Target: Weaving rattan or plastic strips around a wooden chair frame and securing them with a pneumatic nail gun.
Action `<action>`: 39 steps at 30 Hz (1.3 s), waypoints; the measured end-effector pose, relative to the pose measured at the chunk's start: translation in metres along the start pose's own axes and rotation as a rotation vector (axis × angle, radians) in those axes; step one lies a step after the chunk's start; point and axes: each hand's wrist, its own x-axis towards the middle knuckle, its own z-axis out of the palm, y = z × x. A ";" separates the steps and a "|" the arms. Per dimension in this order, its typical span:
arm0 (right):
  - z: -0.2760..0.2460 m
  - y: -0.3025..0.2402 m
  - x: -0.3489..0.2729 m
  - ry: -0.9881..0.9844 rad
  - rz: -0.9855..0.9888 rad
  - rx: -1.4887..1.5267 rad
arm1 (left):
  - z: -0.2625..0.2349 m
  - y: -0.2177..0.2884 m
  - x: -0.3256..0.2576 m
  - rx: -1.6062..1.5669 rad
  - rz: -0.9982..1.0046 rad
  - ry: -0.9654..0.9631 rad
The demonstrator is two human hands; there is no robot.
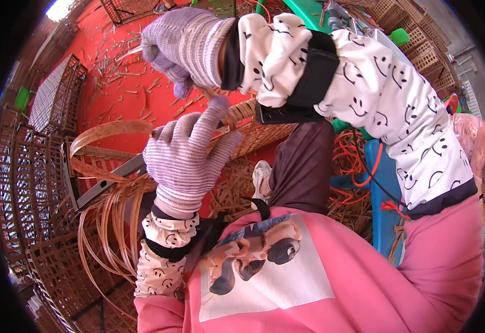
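Note:
Both my hands wear striped lavender-and-white knit gloves. My left hand point(184, 147) is on a woven basket's rim point(242, 112), which is wrapped in tan strip; its thumb and index finger lie on either side of the rim. Farther off, my right hand point(178, 47) is raised above the floor with its fingers curled closed. What it holds, if anything, is hidden by the glove. A looped flat strip point(106, 132) of wood or cane bends out left of my left hand. Below it hang several thin tan strips point(109, 227). The basket's woven side point(264, 139) shows partly under my right sleeve.
A grey metal bar with holes point(112, 180) runs beside my left hand. Woven crates point(56, 97) stand at the left. Strip scraps point(126, 83) litter the red floor point(101, 53). At the right are a blue plastic stool point(372, 194) and coiled orange tubing point(350, 155).

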 end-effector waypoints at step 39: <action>-0.019 0.090 -0.097 0.231 -0.784 -0.676 | -0.010 -0.016 0.032 -0.471 -0.248 -0.645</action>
